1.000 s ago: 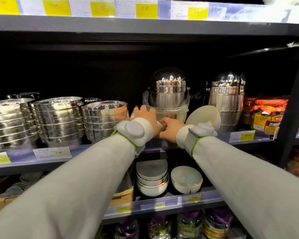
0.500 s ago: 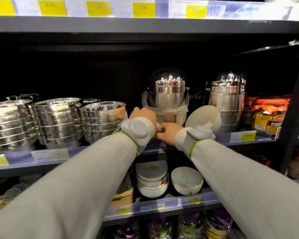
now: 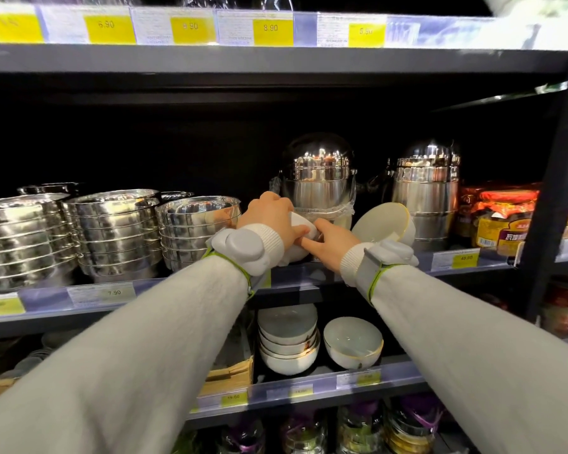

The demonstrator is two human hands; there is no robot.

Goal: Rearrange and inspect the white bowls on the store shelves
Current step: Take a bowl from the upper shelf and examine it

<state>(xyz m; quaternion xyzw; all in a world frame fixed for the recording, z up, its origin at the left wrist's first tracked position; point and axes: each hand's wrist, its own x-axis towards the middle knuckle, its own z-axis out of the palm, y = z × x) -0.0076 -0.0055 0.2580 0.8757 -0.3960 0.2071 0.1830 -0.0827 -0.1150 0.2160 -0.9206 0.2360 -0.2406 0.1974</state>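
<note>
My left hand (image 3: 269,217) grips a small white bowl (image 3: 304,235) on the middle shelf (image 3: 191,288), fingers curled over its top and thumb on its side. Beside it my right hand (image 3: 333,242) touches the same bowl from the right; how its fingers lie I cannot tell. Right of my hands a second white bowl (image 3: 382,224) leans tilted against a steel container (image 3: 423,194). On the shelf below stand a stack of white bowls (image 3: 287,337) and a single gold-rimmed white bowl (image 3: 353,342).
Stacks of steel bowls (image 3: 112,231) fill the middle shelf's left side. A domed steel container (image 3: 318,178) stands just behind my hands. Packaged food (image 3: 499,217) sits at the right beyond a dark upright post (image 3: 554,191). Price tags line the shelf edges; jars fill the bottom shelf.
My left hand has closed further round the small white bowl and turned it up. My right hand stays at its right side. The tilted bowl has not moved.
</note>
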